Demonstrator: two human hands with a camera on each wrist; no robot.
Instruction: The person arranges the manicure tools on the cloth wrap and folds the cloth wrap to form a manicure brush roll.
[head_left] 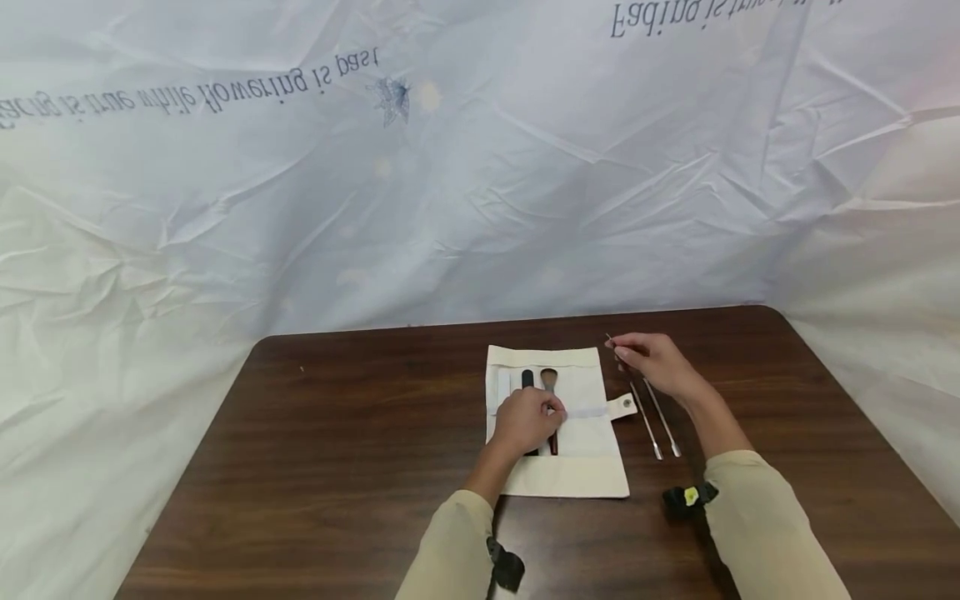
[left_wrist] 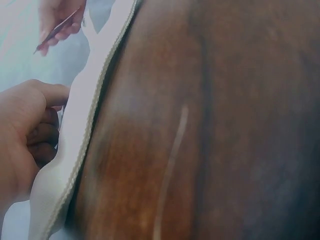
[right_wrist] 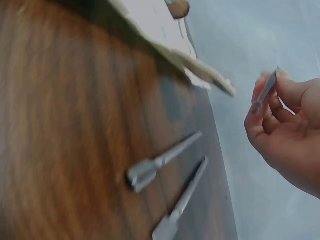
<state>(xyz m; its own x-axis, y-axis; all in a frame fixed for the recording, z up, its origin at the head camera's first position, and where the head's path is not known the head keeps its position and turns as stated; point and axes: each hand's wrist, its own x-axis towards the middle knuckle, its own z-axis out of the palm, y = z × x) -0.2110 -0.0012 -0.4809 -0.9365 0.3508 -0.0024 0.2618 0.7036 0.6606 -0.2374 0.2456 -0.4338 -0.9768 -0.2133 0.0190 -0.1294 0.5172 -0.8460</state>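
A white cloth tool roll point(head_left: 592, 467) lies open on the dark wooden table point(head_left: 337, 458). A black-handled tool point(head_left: 528, 378) and a small brush point(head_left: 549, 379) sit tucked in it. My left hand point(head_left: 528, 418) rests on the roll with its fingers curled, thumb on the cloth; the left wrist view shows this hand point(left_wrist: 30, 140) against the roll's edge point(left_wrist: 85, 130). To the right of the roll, my right hand point(head_left: 651, 361) pinches a thin metal tool point(right_wrist: 265, 92) above the table. Two more metal tools point(head_left: 647, 421) point(head_left: 664, 417) lie side by side under that hand.
A snap tab point(head_left: 622, 406) sticks out from the roll's right edge. Crumpled white sheeting point(head_left: 450, 208) with printed text hangs behind and beside the table. Black wrist straps point(head_left: 506, 568) sit on both beige sleeves. The table's far edge runs close behind the roll.
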